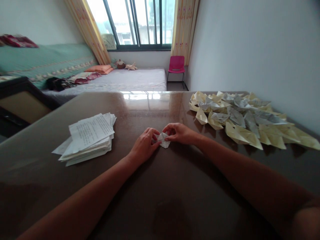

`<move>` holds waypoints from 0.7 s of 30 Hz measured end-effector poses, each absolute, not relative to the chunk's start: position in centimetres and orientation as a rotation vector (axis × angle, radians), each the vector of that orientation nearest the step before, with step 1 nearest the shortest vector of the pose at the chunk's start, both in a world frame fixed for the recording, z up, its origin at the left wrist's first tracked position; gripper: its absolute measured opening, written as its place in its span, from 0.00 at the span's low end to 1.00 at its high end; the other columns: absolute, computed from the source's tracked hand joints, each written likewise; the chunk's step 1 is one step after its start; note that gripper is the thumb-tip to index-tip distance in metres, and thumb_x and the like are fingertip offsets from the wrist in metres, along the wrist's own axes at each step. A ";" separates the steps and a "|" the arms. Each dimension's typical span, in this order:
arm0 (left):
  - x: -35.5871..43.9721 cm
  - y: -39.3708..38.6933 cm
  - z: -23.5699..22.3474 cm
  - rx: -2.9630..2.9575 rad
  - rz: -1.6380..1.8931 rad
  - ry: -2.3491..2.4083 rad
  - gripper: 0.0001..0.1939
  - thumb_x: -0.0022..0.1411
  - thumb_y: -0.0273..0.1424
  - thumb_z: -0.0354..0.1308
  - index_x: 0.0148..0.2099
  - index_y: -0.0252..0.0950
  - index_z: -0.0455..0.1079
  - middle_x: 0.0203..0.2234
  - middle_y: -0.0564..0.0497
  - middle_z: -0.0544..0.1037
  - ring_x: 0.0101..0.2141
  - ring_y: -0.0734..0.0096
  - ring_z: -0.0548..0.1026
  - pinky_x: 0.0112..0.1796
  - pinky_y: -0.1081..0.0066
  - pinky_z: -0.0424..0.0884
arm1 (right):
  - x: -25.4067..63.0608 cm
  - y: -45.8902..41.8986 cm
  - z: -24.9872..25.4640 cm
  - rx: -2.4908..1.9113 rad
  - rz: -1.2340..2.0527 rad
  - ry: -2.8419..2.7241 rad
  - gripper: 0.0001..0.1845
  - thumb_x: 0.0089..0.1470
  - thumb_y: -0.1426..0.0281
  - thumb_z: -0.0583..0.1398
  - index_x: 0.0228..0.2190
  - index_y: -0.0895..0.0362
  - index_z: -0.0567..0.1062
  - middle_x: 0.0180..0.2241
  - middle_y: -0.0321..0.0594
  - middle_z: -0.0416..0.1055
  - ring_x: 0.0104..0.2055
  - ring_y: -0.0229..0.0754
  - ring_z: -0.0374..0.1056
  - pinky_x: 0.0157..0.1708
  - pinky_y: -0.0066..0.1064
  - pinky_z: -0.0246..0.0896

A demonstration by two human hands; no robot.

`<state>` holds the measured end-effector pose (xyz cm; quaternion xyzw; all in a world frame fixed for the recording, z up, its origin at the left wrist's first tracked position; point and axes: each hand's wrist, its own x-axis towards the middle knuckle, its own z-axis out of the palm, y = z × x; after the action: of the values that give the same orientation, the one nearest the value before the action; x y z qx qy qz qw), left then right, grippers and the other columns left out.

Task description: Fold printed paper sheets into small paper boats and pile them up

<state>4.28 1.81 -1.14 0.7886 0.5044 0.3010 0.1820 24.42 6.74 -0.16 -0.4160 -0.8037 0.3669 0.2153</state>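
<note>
A small folded piece of printed paper (pixel 164 143) is held between both hands over the middle of the brown table. My left hand (pixel 145 143) pinches its left side with thumb and fingers. On the opposite side, my right hand (pixel 179 133) grips the upper right edge between thumb and forefinger. The fingertips cover part of the folds. To the left lies a stack of loose printed sheets (pixel 91 131), its edges uneven. Many folded paper boats (pixel 237 133), cream and printed white, are crowded together on the right, apart from my right forearm.
The glossy brown table (pixel 140 200) reaches to a far edge. Beyond it are a bed (pixel 145 78), a pink chair (pixel 176 65) and a window with curtains. A dark wooden chair (pixel 27 106) stands at the left edge, and a white wall runs along the right.
</note>
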 end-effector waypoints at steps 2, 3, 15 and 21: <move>4.3 2.0 -1.1 2.104 0.872 1.420 0.12 0.55 0.30 0.60 0.42 0.35 0.67 0.30 0.53 0.75 0.26 0.76 0.73 0.29 0.74 0.71 | 24.4 6.7 0.1 -1.077 1.115 -2.175 0.14 0.46 0.69 0.65 0.36 0.61 0.76 0.26 0.34 0.69 0.28 0.34 0.64 0.27 0.24 0.58; 4.3 2.1 -1.0 2.071 0.888 1.405 0.10 0.55 0.31 0.60 0.41 0.35 0.68 0.29 0.54 0.75 0.26 0.75 0.73 0.29 0.74 0.71 | 24.4 6.6 0.3 -1.043 1.128 -2.158 0.12 0.47 0.68 0.64 0.35 0.61 0.76 0.25 0.34 0.69 0.27 0.33 0.63 0.27 0.24 0.58; 4.0 2.0 -0.2 2.079 1.040 1.406 0.07 0.58 0.33 0.56 0.37 0.36 0.71 0.28 0.54 0.75 0.25 0.77 0.70 0.26 0.77 0.66 | 24.0 5.4 1.6 -0.956 0.622 -2.235 0.06 0.52 0.67 0.63 0.31 0.57 0.78 0.29 0.37 0.72 0.29 0.34 0.64 0.31 0.26 0.56; 4.2 2.0 0.3 2.046 1.040 1.397 0.07 0.55 0.32 0.56 0.35 0.35 0.71 0.27 0.53 0.75 0.25 0.76 0.70 0.24 0.78 0.64 | 23.9 5.2 1.7 -0.985 0.546 -2.222 0.05 0.53 0.68 0.62 0.29 0.56 0.78 0.30 0.37 0.73 0.30 0.35 0.65 0.33 0.27 0.56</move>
<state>4.16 2.00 0.26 0.7418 0.5067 0.3771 0.2255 23.92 5.15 1.68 -0.3748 -0.8453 0.2076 0.3194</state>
